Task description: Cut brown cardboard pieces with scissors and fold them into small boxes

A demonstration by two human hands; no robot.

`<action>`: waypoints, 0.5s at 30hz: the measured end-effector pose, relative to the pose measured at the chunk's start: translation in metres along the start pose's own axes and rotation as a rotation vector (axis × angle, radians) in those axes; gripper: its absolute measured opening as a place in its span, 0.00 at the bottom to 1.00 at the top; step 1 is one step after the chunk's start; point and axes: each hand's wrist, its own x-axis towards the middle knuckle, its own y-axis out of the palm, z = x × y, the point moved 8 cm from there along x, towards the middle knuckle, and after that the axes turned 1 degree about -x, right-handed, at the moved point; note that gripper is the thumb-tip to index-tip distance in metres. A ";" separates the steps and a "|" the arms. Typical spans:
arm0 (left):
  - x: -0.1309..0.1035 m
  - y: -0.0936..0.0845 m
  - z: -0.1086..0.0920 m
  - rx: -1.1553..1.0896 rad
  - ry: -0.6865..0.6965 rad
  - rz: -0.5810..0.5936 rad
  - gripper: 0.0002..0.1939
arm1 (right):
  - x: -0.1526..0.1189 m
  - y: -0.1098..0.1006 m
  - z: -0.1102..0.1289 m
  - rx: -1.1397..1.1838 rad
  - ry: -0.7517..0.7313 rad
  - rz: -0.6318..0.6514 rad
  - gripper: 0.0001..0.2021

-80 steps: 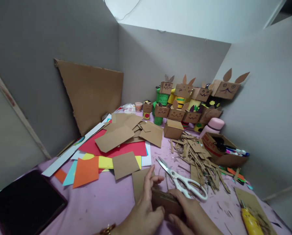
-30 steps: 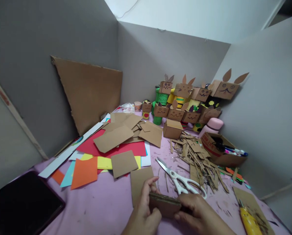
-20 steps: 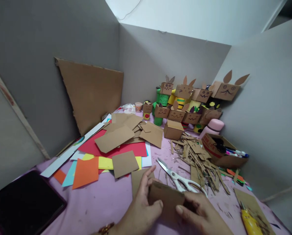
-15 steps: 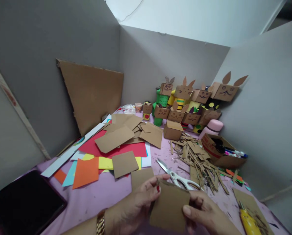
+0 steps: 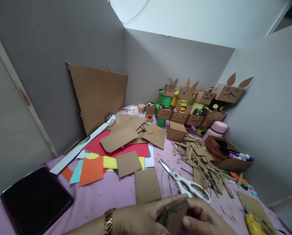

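Note:
Near the bottom edge, a small stack of cardboard pieces (image 5: 176, 217) is tilted so that its layered edges show. My left hand (image 5: 141, 217), with a gold watch band (image 5: 108, 222) at the wrist, grips the stack from the left. On the other side, my right hand (image 5: 202, 217) holds it with thumb and fingers. White-handled scissors (image 5: 185, 182) lie just beyond my hands, blades slightly apart. A cardboard square (image 5: 148, 186) lies flat to their left, and another square (image 5: 128, 164) rests on yellow paper (image 5: 109, 162).
Cardboard scraps (image 5: 202, 156) are heaped at the right, beside an open box of pens (image 5: 224, 158) and a yellow glue gun (image 5: 254, 225). A black tablet (image 5: 37, 200) lies at left. Cardboard animal figures (image 5: 177, 117) stand at the back.
The cardboard in my hands has turned from showing its broad face to showing its layered edges. Both hands sit lower in view, and the view has shifted slightly.

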 end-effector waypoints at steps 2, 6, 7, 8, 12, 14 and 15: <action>0.001 -0.002 0.001 -0.016 -0.006 -0.029 0.49 | -0.001 -0.008 0.005 -0.160 -0.045 -0.060 0.14; 0.003 -0.005 -0.006 -0.091 0.038 -0.120 0.48 | -0.012 -0.034 0.020 -0.668 -0.317 -0.383 0.28; 0.003 -0.006 -0.007 -0.102 0.049 -0.143 0.48 | -0.016 -0.037 0.020 -0.795 -0.390 -0.446 0.37; 0.003 -0.006 -0.008 -0.110 0.061 -0.155 0.47 | -0.019 -0.035 0.019 -0.922 -0.483 -0.469 0.42; 0.005 -0.001 -0.012 -0.052 0.192 -0.088 0.44 | -0.019 -0.017 -0.001 -1.446 -0.737 -0.357 0.43; 0.007 0.002 -0.009 0.016 0.209 -0.031 0.45 | -0.014 -0.013 -0.011 -1.628 -0.758 -0.283 0.43; 0.008 0.003 -0.006 0.049 0.197 -0.009 0.46 | -0.013 -0.012 -0.012 -1.683 -0.760 -0.268 0.42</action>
